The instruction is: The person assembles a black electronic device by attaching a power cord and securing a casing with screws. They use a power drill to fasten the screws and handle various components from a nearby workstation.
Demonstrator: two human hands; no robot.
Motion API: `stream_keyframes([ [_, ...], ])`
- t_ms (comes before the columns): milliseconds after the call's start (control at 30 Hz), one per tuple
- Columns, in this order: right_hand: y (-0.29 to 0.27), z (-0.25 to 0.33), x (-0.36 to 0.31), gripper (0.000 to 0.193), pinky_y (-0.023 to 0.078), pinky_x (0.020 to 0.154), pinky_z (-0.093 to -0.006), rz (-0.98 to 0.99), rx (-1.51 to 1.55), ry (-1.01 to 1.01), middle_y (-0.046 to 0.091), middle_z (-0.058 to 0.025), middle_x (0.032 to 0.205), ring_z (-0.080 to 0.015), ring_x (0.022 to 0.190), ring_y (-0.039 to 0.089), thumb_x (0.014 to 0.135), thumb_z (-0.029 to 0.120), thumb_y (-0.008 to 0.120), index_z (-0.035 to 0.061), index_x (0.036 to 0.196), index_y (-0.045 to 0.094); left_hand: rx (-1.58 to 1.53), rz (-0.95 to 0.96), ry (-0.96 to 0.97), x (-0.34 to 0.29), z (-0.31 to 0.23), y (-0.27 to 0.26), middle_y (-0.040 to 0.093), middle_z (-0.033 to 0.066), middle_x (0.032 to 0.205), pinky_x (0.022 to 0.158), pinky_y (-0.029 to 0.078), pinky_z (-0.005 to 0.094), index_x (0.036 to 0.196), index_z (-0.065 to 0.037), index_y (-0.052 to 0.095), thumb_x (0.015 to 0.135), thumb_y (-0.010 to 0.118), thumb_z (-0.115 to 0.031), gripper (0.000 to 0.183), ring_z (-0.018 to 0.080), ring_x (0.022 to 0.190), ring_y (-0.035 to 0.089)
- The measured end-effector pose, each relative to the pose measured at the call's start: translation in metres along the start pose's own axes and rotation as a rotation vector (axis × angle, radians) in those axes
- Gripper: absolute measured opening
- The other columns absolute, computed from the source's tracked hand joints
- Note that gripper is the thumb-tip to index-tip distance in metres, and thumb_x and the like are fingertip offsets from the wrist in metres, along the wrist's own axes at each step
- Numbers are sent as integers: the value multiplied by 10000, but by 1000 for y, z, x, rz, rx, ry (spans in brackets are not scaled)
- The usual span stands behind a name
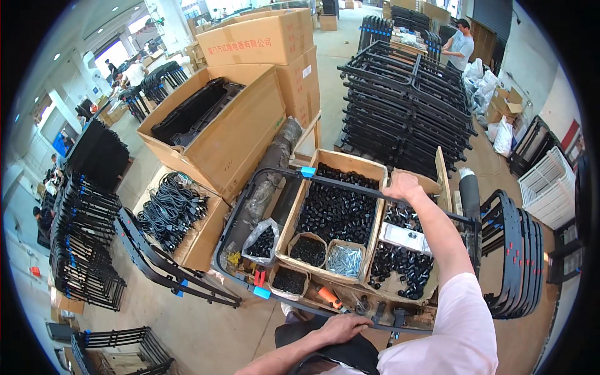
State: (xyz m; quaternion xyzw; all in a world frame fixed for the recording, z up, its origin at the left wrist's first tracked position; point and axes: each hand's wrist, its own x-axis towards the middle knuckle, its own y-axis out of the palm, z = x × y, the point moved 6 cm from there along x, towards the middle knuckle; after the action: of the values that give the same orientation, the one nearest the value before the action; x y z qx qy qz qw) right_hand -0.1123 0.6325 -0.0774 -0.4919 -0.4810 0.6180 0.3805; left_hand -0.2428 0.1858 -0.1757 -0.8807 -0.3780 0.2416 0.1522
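A black tubular frame (236, 223) with rounded corners lies across the workbench, over the parts trays. Blue clips (261, 292) sit on its bars. My right hand (403, 185) reaches out to the far bar and is closed round it, beside the wooden parts box (382, 215). Close to my body, my left hand (344, 328) is closed at the near bar, its fingertips partly hidden. Between the hands lie small black caps (337, 209), a basket of silver screws (344, 259) and a white rectangular piece (406, 237). An orange-handled tool (330, 296) rests by the near bar.
Tall cartons (256, 37) and an open carton of black parts (212, 150) stand beyond the bench. Coiled black cables (172, 209) lie at left. Stacked black frames (406, 112) rise at far right; more frames (512, 262) stand at right. Another person (460, 47) stands in the background.
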Motion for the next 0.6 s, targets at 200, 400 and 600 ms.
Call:
stream_keyframes([
  [200, 30, -37, 26, 460, 582, 996, -497, -141, 3, -86, 776, -267, 1116, -410, 1103, 749, 900, 400, 654, -9, 1054, 798, -128, 71, -169, -1, -7, -21, 717, 230, 1162, 953, 545, 495, 1483, -126, 524, 1016, 712, -354, 552, 415, 1119, 698],
  [400, 20, -14, 13, 491, 608, 929, -489, -180, -169, -171, 796, -236, 1058, -381, 1050, 776, 920, 459, 611, 25, 1003, 825, -75, 35, -16, -1, 4, -10, 681, 218, 1213, 999, 527, 474, 1402, -126, 628, 1029, 679, -266, 401, 389, 1173, 659],
  [600, 17, -8, 15, 446, 619, 903, -472, -179, -207, -105, 805, -200, 1075, -348, 1043, 786, 921, 437, 632, 49, 1011, 833, 189, -15, 136, -7, -25, -28, 625, 200, 1359, 1054, 506, 481, 1411, -117, 634, 1057, 604, -182, 361, 385, 1277, 606],
])
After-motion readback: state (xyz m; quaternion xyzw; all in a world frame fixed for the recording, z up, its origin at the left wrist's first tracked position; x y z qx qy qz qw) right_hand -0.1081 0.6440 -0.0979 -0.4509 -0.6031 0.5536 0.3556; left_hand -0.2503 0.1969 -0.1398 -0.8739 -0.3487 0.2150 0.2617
